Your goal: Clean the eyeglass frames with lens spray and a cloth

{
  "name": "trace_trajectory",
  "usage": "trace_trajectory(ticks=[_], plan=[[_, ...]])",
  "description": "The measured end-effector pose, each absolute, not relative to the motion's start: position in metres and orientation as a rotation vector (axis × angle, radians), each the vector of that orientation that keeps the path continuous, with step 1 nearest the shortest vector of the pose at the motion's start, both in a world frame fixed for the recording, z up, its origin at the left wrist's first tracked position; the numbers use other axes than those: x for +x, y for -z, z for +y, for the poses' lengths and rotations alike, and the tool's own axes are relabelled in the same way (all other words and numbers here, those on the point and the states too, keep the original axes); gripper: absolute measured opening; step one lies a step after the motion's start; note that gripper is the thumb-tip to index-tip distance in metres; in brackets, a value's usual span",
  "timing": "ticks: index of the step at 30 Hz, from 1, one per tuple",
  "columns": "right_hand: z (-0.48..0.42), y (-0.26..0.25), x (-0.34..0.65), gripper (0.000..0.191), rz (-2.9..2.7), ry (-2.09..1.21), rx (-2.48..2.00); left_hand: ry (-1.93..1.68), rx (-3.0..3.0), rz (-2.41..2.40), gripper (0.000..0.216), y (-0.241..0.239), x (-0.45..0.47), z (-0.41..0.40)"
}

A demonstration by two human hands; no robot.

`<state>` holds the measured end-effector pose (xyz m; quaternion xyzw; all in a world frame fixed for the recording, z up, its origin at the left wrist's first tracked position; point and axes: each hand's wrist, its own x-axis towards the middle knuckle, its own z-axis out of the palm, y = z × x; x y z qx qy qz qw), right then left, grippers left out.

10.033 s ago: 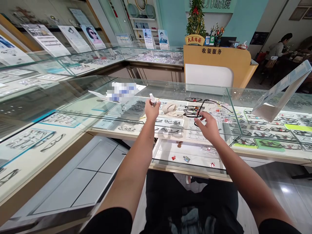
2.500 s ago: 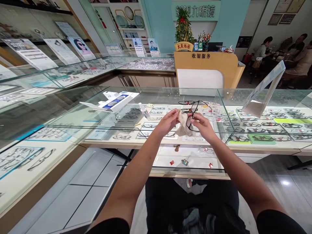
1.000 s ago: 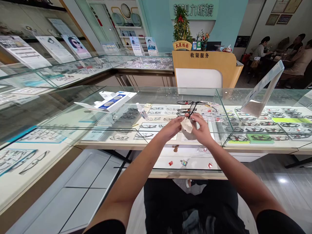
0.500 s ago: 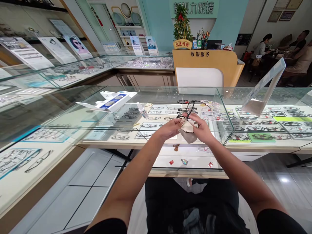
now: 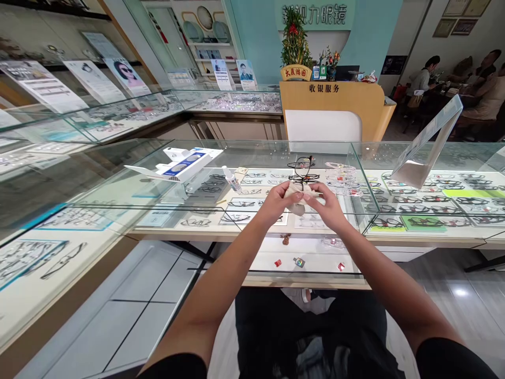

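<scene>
Black glasses (image 5: 303, 166): right of the small bottle (image 5: 231, 179), raised over the bench (image 5: 256, 151) between both hands; long axis close to upright in view, one rim pointing up and away from the person, the other end down in the cloth.
Look of the glasses: slim, rounded dark rim with a clear lens and a thicker dark corner at upper right; the rest is covered, and how the temples lie is hard to tell.
Beige cloth (image 5: 296, 206): right of the small bottle; soft, crumpled, gathered about the lower part of the black glasses, a loose flap hanging beneath the thumbs.
Left hand (image 5: 281, 202): between the small bottle and the cloth, fingers clamped on the cloth.
Right hand (image 5: 324, 202): across the cloth from the small bottle, fingers clamped on it too, thumb tip close to the left thumb.
White carton (image 5: 181, 167): left of the small bottle; flaps spread, blue panel with pale ovals.
Clear frames (image 5: 341, 175): well right of the small bottle, see-through.
Bench top: glass.
</scene>
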<state>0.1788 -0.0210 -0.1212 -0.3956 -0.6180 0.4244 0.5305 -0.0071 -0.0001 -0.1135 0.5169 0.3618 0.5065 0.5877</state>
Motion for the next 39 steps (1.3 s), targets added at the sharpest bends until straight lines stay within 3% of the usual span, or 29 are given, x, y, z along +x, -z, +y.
trace_trajectory(ticks=[3,11,24,39], plan=[[-0.021,0.122,0.177,0.058,-1.470,-0.946,-0.977,-1.185,1.213,0.887,0.060,0.111,-0.004,-0.002],[-0.020,0.116,0.178,0.058,-1.254,-1.281,-0.941,-1.005,1.280,0.890,0.066,0.118,0.005,-0.007],[-0.022,0.115,0.178,0.059,-1.217,-1.259,-0.887,-0.913,1.456,0.780,0.070,0.127,-0.001,-0.003],[-0.027,0.120,0.167,0.066,-1.334,-1.141,-0.854,-1.226,1.451,0.910,0.065,0.126,0.012,-0.009]])
